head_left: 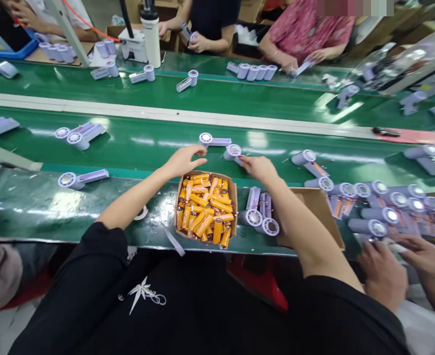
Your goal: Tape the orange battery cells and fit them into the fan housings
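My right hand (pixel 261 168) is closed with its fingertips on the handle end of a lavender handheld fan (pixel 233 151), whose round head points away to the left. My left hand (pixel 186 161) holds nothing; its thumb and fingers are apart, close to the head of a second lavender handheld fan (pixel 219 142) on the green conveyor belt (pixel 147 140). Whether the left fingertips touch that fan I cannot tell. Below and between my hands stands an open cardboard box (pixel 234 207) filled with orange cylindrical batteries (pixel 204 209).
Two fans (pixel 262 219) lie right of the battery box, beside a cardboard tray (pixel 315 212). Many fans crowd the right side (pixel 383 202), near a co-worker's hands (pixel 383 271). Another fan (pixel 82 179) lies at left. Across the second belt (pixel 217 96), other people handle parts.
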{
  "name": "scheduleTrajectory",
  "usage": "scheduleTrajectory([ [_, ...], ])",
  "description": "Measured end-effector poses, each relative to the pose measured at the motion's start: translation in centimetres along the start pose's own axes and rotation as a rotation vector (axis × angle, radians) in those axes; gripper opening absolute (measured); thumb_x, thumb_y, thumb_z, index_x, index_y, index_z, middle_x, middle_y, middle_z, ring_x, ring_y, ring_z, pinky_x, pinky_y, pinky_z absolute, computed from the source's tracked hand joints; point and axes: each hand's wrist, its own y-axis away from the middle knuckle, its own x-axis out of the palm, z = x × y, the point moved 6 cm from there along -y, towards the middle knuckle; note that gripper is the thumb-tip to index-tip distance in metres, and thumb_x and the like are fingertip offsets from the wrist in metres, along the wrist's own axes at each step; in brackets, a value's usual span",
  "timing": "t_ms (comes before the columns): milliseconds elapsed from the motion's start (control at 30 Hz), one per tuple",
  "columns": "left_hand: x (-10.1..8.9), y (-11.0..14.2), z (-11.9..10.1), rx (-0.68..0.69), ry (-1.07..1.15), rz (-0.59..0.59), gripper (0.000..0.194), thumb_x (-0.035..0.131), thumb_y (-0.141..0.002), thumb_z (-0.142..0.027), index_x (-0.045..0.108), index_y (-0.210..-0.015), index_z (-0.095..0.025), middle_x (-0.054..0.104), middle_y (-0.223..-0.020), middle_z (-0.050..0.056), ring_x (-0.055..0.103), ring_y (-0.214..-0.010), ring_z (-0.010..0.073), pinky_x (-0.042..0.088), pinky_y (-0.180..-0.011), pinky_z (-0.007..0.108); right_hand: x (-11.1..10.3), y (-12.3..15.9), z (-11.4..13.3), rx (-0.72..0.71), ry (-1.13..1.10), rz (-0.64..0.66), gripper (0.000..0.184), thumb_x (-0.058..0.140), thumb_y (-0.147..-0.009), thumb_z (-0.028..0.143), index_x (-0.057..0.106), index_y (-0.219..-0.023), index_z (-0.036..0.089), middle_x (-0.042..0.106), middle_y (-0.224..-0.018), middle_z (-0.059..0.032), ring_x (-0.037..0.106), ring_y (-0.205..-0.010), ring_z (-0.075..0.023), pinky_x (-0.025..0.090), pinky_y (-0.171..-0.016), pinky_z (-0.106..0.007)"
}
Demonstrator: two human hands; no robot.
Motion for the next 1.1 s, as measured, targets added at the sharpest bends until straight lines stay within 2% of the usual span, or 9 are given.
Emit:
scheduleTrajectory([
  [100, -5.3, 13.7, 1.8, 0.011, -0.108, -0.074, 0.036, 0.064, -0.106, -0.053, 0.078, -0.097, -0.021, 0.083, -0.103, 0.007, 0.074, -0.101, 0.0233, 0.057, -0.099, 0.039, -0.3, 2.8, -2.6, 0.025, -0.119, -0.148, 0.047, 0.058, -0.104, 0.031, 0.077, -0.143, 0.015, 0.080, -0.141, -0.0210, 0.075, -0.133, -0.0359, 0.058, -0.112, -0.050],
  [167, -7.2, 21.8, 3.1, -0.009, -0.213, -0.032, 0.038, 0.068, -0.103, -0.058, 0.081, -0.102, -0.022, 0.083, -0.106, 0.009, 0.073, -0.106, 0.0266, 0.058, -0.102, 0.043, -1.3, 5.7, -2.1, 0.005, -0.292, -0.319, 0.042, 0.063, -0.102, 0.033, 0.082, -0.135, 0.018, 0.081, -0.140, -0.0179, 0.075, -0.134, -0.0354, 0.059, -0.113, -0.051],
  [233, -7.5, 27.3, 3.9, -0.011, -0.338, 0.027, 0.035, 0.066, -0.104, -0.053, 0.082, -0.111, -0.023, 0.082, -0.121, 0.012, 0.070, -0.118, 0.0308, 0.058, -0.106, 0.048, -2.5, 9.0, 0.6, -0.042, -0.470, -0.434, 0.038, 0.066, -0.101, 0.038, 0.084, -0.130, 0.020, 0.082, -0.138, -0.0153, 0.078, -0.127, -0.0343, 0.063, -0.106, -0.049],
  [300, -7.2, 29.8, 3.6, -0.004, -0.454, 0.011, 0.029, 0.061, -0.108, -0.043, 0.082, -0.108, -0.023, 0.079, -0.131, 0.015, 0.067, -0.123, 0.0326, 0.058, -0.106, 0.051, -3.4, 11.8, 5.4, -0.117, -0.615, -0.416, 0.038, 0.066, -0.102, 0.044, 0.084, -0.127, 0.021, 0.085, -0.131, -0.0134, 0.082, -0.111, -0.0307, 0.066, -0.094, -0.044],
  [467, -6.4, 28.7, -2.5, 0.158, -0.564, -0.240, 0.011, 0.067, -0.106, -0.030, 0.076, -0.110, -0.024, 0.077, -0.127, 0.013, 0.061, -0.128, 0.0316, 0.057, -0.109, 0.051, -3.0, 16.0, 20.8, -0.386, -0.828, 0.082, 0.049, 0.072, -0.103, 0.048, 0.078, -0.138, 0.015, 0.086, -0.088, -0.0052, 0.074, -0.066, -0.0186, 0.057, -0.074, -0.033],
  [600, -6.5, 27.7, -7.2, 0.351, -0.459, -0.311, 0.018, 0.064, -0.109, -0.035, 0.069, -0.124, -0.026, 0.079, -0.127, 0.011, 0.058, -0.140, 0.0333, 0.059, -0.110, 0.054, -1.6, 18.0, 27.3, -0.640, -0.931, 0.322, 0.036, 0.071, -0.105, 0.045, 0.081, -0.086, 0.016, 0.074, -0.063, 0.0000, 0.062, -0.056, -0.0130, 0.045, -0.063, -0.026],
  [700, -6.4, 27.6, -7.6, 0.372, -0.432, -0.275, 0.024, 0.063, -0.109, -0.038, 0.067, -0.127, -0.024, 0.079, -0.123, 0.012, 0.056, -0.143, 0.0357, 0.065, -0.105, 0.054, -1.1, 19.9, 27.9, -0.821, -1.014, 0.411, 0.047, 0.065, -0.109, 0.045, 0.075, -0.072, 0.017, 0.072, -0.062, -0.0002, 0.062, -0.056, -0.0116, 0.043, -0.062, -0.024],
  [900, -6.7, 28.4, -5.7, 0.306, -0.532, -0.333, 0.037, 0.066, -0.097, -0.006, 0.069, -0.129, -0.025, 0.080, -0.121, 0.009, 0.063, -0.138, 0.0339, 0.063, -0.111, 0.056, -0.7, 22.2, 24.9, -0.902, -0.657, 0.558, 0.035, 0.071, -0.106, 0.053, 0.087, -0.101, 0.022, 0.077, -0.069, -0.0003, 0.068, -0.062, -0.0152, 0.042, -0.061, -0.026],
  [1100, -5.7, 27.1, -6.4, 0.330, -0.497, -0.370, 0.040, 0.063, -0.098, -0.005, 0.072, -0.132, -0.024, 0.080, -0.124, 0.011, 0.065, -0.135, 0.0330, 0.064, -0.109, 0.054, -3.8, 12.8, 19.5, -0.332, -0.381, -0.049, 0.036, 0.054, -0.115, 0.036, 0.080, -0.134, 0.019, 0.082, -0.129, -0.0141, 0.075, -0.120, -0.0292, 0.053, -0.103, -0.039],
])
